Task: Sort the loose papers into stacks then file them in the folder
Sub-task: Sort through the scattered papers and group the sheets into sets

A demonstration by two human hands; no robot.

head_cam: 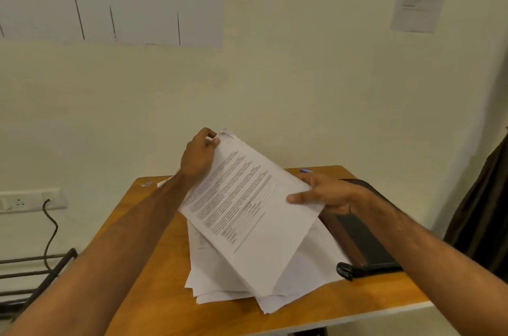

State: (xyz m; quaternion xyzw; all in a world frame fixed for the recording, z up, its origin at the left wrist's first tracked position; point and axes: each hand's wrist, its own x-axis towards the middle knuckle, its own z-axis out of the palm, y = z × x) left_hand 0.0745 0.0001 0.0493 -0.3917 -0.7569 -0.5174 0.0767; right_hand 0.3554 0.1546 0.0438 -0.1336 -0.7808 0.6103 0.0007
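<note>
A printed sheaf of papers [247,206] is lifted above the wooden table [165,294], tilted with its far corner up. My left hand [199,155] pinches that far top corner. My right hand [327,195] grips the sheaf's right edge, thumb on top. Beneath it lies a loose, uneven pile of white papers [220,280]. A dark folder [362,242] with a brown inner strip lies at the table's right, partly under my right forearm.
A blue pen [305,170] lies at the table's far edge, and a small scrap [147,184] sits at the far left corner. A wall socket with a black cable [50,225] and a dark metal rack [35,269] stand to the left.
</note>
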